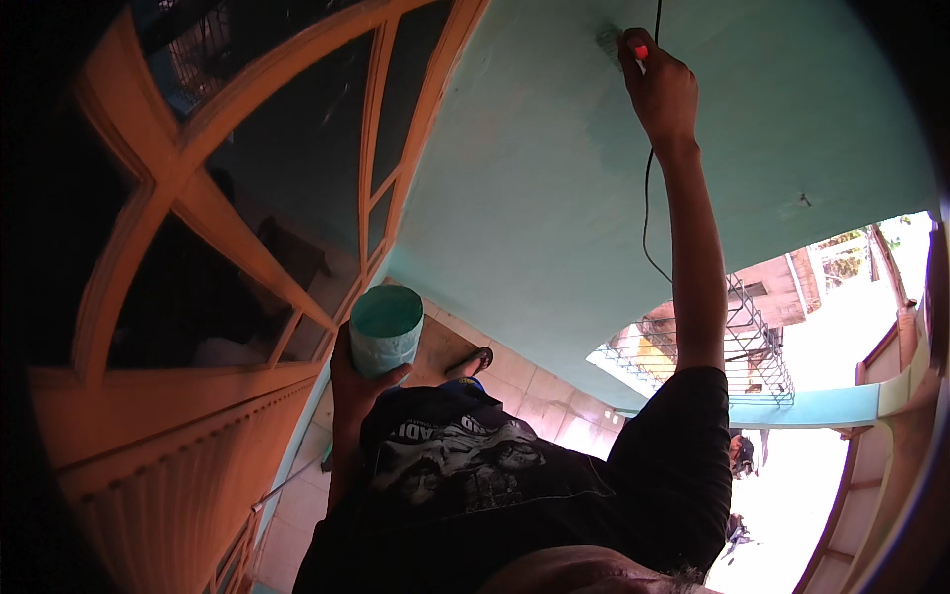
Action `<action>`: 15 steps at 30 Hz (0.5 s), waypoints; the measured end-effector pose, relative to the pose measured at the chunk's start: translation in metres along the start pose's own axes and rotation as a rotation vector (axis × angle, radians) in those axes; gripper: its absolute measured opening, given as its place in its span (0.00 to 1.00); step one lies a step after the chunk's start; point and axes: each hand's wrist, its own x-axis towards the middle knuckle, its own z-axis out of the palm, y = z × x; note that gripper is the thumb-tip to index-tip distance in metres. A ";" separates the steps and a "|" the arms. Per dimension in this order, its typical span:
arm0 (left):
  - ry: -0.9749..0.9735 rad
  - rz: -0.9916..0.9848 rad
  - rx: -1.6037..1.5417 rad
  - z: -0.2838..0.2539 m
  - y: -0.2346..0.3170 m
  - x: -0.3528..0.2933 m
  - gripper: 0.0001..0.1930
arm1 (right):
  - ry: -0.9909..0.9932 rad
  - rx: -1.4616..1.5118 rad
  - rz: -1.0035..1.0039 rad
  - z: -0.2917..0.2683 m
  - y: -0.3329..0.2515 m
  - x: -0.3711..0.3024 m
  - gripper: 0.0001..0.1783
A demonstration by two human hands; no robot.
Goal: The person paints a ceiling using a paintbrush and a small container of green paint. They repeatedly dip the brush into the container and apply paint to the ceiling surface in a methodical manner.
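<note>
High up at the green wall (524,188), my right hand (661,104) is closed around a paintbrush (640,51) with a red handle. The brush's bristles, to the left of my fingers, appear to touch the wall. Below them lies a patch of slightly darker green. My left hand (361,384), low and to the left, grips an upright, pale green-smeared cylindrical container (384,351) from its side and underneath. Its open top shows a green inside; how much paint it holds, I cannot tell.
Orange wooden frames (188,148) with dark glass stand close on the left. A black cable (647,208) hangs down the wall behind my right arm. A small hook (805,200) juts from the wall. Wire grille (762,356), pale blue ledge (811,405) and tiled floor (529,391) lie beyond.
</note>
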 end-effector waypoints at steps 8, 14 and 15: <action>-0.019 -0.041 -0.009 0.003 0.000 -0.001 0.48 | 0.194 -0.363 -0.409 0.064 -0.015 -0.045 0.11; -0.017 -0.011 -0.021 0.004 -0.004 -0.002 0.48 | -0.132 -0.176 -0.396 0.132 -0.036 -0.150 0.06; -0.011 -0.013 -0.036 0.003 -0.003 -0.002 0.48 | -0.224 -0.060 -0.330 0.125 -0.041 -0.147 0.05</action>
